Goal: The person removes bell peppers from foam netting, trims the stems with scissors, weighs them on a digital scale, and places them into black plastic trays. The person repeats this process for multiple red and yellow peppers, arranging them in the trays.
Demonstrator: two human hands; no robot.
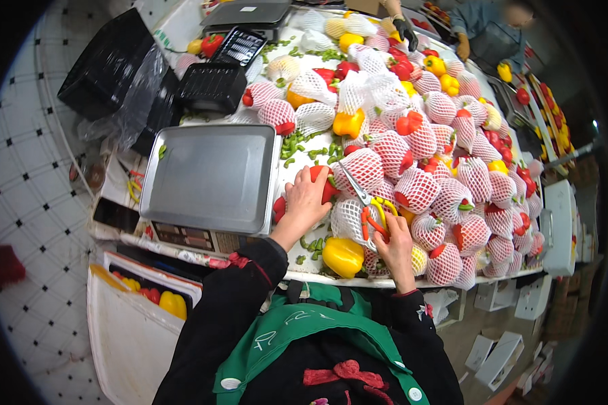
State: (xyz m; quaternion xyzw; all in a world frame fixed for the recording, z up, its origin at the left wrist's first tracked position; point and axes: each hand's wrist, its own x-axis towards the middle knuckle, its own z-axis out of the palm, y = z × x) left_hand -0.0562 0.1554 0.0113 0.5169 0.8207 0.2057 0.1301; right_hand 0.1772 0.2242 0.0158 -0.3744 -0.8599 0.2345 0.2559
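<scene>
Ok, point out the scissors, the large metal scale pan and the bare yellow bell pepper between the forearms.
Scissors point(366, 198), head view: blades, near the pivot.
Metal scale pan point(206, 179), head view: middle of its flat surface.
Yellow bell pepper point(343, 257), head view: its smooth side.

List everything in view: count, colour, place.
scissors: one, silver blades, yellow-orange handles, in right hand
red pepper: one, red, at left fingertips
yellow pepper: one, yellow, near table edge
netted peppers: dozens, mostly red, white nets, centre to right
stem pieces: many, green, scattered on table
table: one, white, centre
scales: two, grey, left and back
plastic trays: several, black, upper left
foam box: one, white, peppers inside, lower left
co-worker: one, blue clothing, upper right
gloved hand: one, black, far side, owner unclear
apron: one, green, on wearer
sleeves: two, black, lower centre
left hand: one, bare, by scale
right hand: one, bare, over heap's near edge
</scene>
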